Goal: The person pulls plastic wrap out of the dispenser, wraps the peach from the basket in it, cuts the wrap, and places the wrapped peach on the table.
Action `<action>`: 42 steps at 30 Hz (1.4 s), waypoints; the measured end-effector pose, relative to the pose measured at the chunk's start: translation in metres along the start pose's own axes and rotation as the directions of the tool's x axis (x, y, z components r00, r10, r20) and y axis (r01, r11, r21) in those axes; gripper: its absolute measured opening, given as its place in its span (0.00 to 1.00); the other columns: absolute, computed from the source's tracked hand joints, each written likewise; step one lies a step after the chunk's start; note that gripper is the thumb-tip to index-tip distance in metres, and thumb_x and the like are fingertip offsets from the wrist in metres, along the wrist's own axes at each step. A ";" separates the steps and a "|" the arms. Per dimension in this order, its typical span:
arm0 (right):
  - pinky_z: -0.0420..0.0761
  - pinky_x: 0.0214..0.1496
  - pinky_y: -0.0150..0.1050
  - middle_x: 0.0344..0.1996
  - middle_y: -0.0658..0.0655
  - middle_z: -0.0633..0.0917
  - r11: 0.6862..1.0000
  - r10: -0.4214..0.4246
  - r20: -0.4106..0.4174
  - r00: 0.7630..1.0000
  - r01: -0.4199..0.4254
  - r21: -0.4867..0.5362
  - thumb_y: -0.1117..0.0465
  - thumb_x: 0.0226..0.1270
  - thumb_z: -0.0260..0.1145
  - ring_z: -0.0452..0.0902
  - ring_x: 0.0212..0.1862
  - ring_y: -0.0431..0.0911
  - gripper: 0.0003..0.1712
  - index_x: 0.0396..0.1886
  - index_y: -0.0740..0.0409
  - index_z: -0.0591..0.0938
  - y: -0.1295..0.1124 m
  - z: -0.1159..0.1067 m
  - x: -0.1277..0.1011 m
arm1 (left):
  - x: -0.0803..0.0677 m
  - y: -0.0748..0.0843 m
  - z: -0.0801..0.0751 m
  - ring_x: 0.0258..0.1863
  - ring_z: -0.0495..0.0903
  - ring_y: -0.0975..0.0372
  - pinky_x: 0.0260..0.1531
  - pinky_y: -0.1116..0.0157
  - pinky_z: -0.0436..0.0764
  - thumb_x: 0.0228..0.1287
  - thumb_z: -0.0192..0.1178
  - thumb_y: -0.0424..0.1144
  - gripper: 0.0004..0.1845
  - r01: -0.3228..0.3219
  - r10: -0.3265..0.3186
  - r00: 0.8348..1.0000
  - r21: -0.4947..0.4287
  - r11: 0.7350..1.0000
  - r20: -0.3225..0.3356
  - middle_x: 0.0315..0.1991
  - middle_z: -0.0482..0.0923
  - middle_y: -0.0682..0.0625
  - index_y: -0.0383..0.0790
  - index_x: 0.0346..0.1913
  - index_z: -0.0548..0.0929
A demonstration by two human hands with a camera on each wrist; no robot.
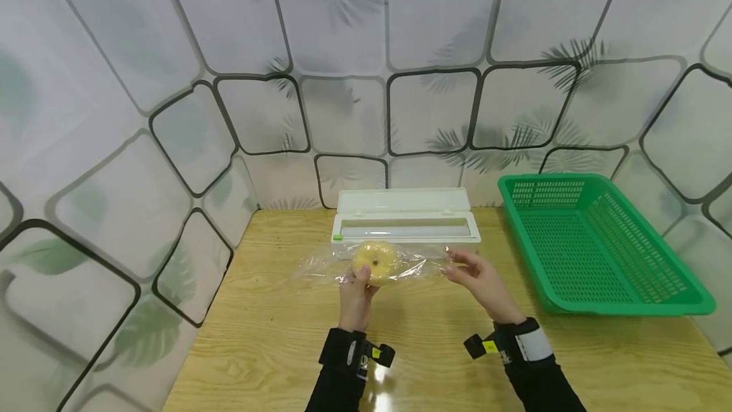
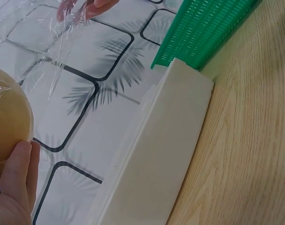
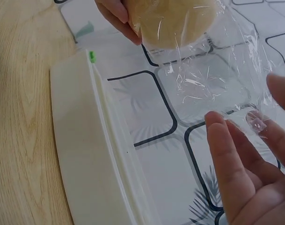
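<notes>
**Apple held in cling film above the table**

Left hand raised over the wooden table, fingers curled round a yellow apple, stem dimple facing the head camera. Seen from the left wrist view, fingertips pressed against the fruit's lower side. Apple lying against a sheet of clear cling film, stretched out crinkled to both sides, just in front of the white film dispenser.

Right hand off to the right of the apple, level with it, fingers only slightly bent. Film's right edge pinched lightly between thumb and fingertips, as the right wrist view shows; palm turned toward the fruit, well apart from it.

Dispenser standing at the far side of the table with lid tipped open, small green tab at its left end. Green perforated basket on the table to the right, beside the dispenser. Patterned wall covering with dark rounded squares and leaf shadows behind and to the left.
</notes>
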State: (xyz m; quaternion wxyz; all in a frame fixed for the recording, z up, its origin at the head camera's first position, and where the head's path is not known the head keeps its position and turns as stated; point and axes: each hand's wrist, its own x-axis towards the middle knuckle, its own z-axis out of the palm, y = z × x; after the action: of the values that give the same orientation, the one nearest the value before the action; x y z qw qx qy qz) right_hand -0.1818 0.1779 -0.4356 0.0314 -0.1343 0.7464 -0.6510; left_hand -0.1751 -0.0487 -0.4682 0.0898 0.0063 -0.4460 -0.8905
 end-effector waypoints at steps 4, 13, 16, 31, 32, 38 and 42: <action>0.76 0.42 0.33 0.44 0.67 0.76 1.000 -0.028 -0.058 0.998 0.028 0.010 0.63 0.61 0.60 0.77 0.39 0.43 0.20 0.48 0.74 0.73 0.000 0.004 0.000 | 0.000 -0.001 -0.001 0.28 0.77 0.66 0.32 0.70 0.77 0.56 0.55 0.33 0.04 0.008 -0.008 1.000 -0.001 1.000 0.012 0.30 0.78 0.52 0.41 0.34 0.78; 0.77 0.33 0.30 0.30 0.66 0.81 0.994 -0.084 -0.215 0.973 0.068 -0.084 0.69 0.58 0.61 0.78 0.31 0.42 0.11 0.36 0.75 0.79 -0.007 0.012 -0.002 | 0.000 0.000 -0.001 0.30 0.77 0.66 0.34 0.69 0.77 0.57 0.53 0.31 0.06 0.002 -0.004 1.000 0.054 0.999 0.030 0.32 0.78 0.52 0.41 0.36 0.78; 0.77 0.31 0.31 0.28 0.63 0.82 0.982 -0.173 -0.222 0.960 0.149 -0.119 0.66 0.58 0.62 0.79 0.29 0.44 0.10 0.35 0.72 0.81 -0.006 0.012 -0.003 | 0.000 0.001 0.000 0.32 0.77 0.65 0.35 0.68 0.77 0.57 0.55 0.32 0.06 0.010 -0.013 0.999 0.070 0.997 0.040 0.33 0.77 0.51 0.40 0.38 0.77; 0.76 0.25 0.29 0.23 0.60 0.83 0.928 -0.316 -0.257 0.913 0.241 -0.282 0.72 0.53 0.64 0.77 0.24 0.40 0.04 0.29 0.69 0.83 -0.022 0.027 -0.007 | -0.003 -0.002 0.005 0.36 0.78 0.63 0.41 0.64 0.75 0.52 0.63 0.36 0.18 0.000 -0.005 0.999 0.100 0.995 0.050 0.36 0.78 0.50 0.28 0.43 0.75; 0.76 0.25 0.29 0.22 0.60 0.83 0.926 -0.320 -0.255 0.912 0.243 -0.290 0.74 0.52 0.64 0.77 0.24 0.40 0.04 0.29 0.70 0.83 -0.024 0.028 -0.007 | -0.003 -0.003 0.005 0.36 0.78 0.63 0.41 0.64 0.75 0.52 0.64 0.36 0.18 0.001 -0.006 0.999 0.102 0.995 0.048 0.36 0.78 0.50 0.28 0.43 0.75; 0.76 0.25 0.31 0.24 0.56 0.83 0.895 -0.442 -0.225 0.868 0.409 -0.181 0.67 0.54 0.65 0.78 0.25 0.41 0.06 0.32 0.64 0.84 0.011 0.029 0.004 | -0.002 -0.005 0.006 0.35 0.77 0.64 0.39 0.67 0.74 0.52 0.63 0.34 0.19 -0.012 0.003 0.998 0.158 0.987 0.061 0.37 0.78 0.50 0.28 0.45 0.73; 0.76 0.24 0.31 0.24 0.55 0.84 0.878 -0.467 -0.211 0.858 0.424 -0.222 0.66 0.54 0.65 0.78 0.25 0.42 0.06 0.32 0.62 0.84 0.009 0.034 0.004 | -0.002 -0.007 0.008 0.37 0.76 0.63 0.38 0.68 0.73 0.53 0.62 0.33 0.21 -0.032 0.014 0.997 0.233 0.972 0.079 0.38 0.78 0.48 0.24 0.47 0.72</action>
State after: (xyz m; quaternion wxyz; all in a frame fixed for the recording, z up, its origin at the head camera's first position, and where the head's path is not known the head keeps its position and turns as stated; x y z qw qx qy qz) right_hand -0.1801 0.1454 -0.4490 -0.2294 -0.2200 0.7444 -0.5872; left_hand -0.1752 -0.0383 -0.4688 0.0813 -0.0224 -0.5511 -0.8302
